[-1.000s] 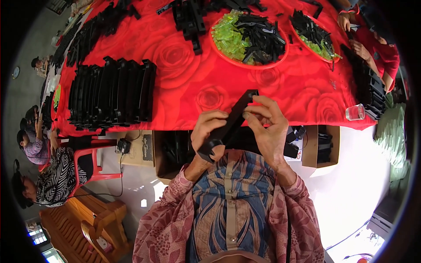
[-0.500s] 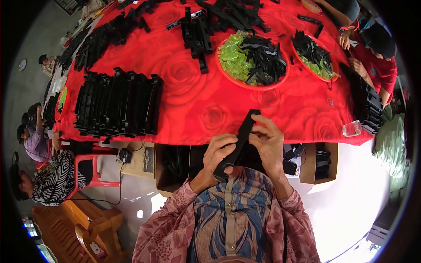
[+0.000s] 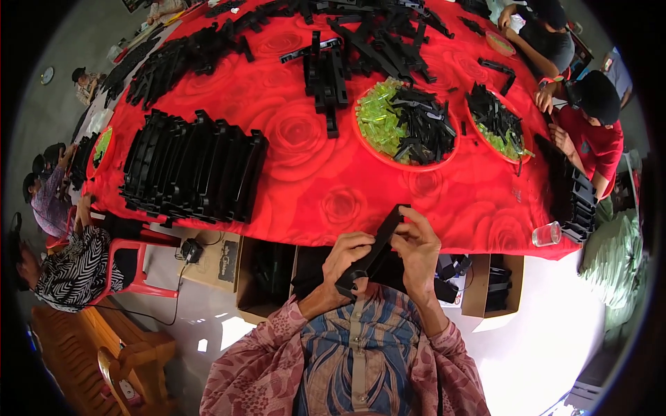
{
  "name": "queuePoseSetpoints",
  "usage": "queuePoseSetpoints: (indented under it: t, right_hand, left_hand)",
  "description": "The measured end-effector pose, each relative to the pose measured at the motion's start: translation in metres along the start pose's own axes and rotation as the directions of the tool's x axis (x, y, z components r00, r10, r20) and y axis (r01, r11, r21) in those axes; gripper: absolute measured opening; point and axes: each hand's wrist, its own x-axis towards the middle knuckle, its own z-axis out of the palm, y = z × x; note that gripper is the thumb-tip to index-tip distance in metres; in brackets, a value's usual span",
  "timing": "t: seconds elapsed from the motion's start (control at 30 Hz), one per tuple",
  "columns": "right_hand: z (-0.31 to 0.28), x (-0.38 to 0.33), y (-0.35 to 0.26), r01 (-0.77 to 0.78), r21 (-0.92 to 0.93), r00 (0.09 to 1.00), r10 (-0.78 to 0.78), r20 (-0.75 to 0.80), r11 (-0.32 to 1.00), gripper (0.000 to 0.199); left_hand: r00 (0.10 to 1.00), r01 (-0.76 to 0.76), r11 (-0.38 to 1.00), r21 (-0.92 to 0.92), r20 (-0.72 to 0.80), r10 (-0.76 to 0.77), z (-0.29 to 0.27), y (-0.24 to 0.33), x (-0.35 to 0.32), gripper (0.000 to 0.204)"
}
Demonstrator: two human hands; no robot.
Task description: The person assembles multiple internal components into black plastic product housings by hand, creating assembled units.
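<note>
A large table covered by a red rose-patterned cloth (image 3: 305, 187) is seen loaded with a row of stacked black plastic frames (image 3: 191, 170) at its left and a round red tray of yellow-green and black plastic pieces (image 3: 406, 125) further right, with open brown cardboard boxes (image 3: 267, 274) set beneath its near edge. A long black plastic bar (image 3: 374, 251) is held tilted just in front of that near edge, above the person's chest. Its lower end is grasped by the left hand (image 3: 345, 260), while its upper part is pinched by the right hand (image 3: 418, 251).
</note>
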Motion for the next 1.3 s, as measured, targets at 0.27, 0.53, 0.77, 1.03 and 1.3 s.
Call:
queuePoseSetpoints:
  t: [0.27,0.53,0.77,1.03,1.3]
  right_hand:
    - [0.001,0.005,-0.008,-0.083,-0.044,0.996,0.084,0.022,0.996,0.051]
    - [-0.006,0.002,0.008,-0.052,0.047,0.998,0.051,0.030,0.998,0.048]
    - [0.008,-0.010,0.009,0.171,-0.257,0.979,-0.193,-0.060,0.951,0.044]
    - [-0.005,0.009,-0.010,0.251,-0.327,0.922,-0.328,-0.206,0.911,0.035]
    - [-0.029,0.031,0.028,0.174,-0.372,0.958,-0.244,-0.149,0.912,0.025]
  left_hand:
    - [0.999,-0.009,1.000,0.010,0.049,0.009,-0.004,0.000,0.004,0.034]
    - [0.995,0.073,0.997,-0.011,0.075,-0.072,-0.004,0.001,-0.003,0.042]
    - [0.991,0.081,0.996,0.029,0.102,-0.083,-0.008,0.003,-0.006,0.049]
    - [0.968,0.131,0.991,-0.021,-0.212,-0.133,-0.039,0.020,0.025,0.041]
    - [0.695,0.421,0.809,-0.410,-0.428,-0.578,-0.124,0.022,0.027,0.041]
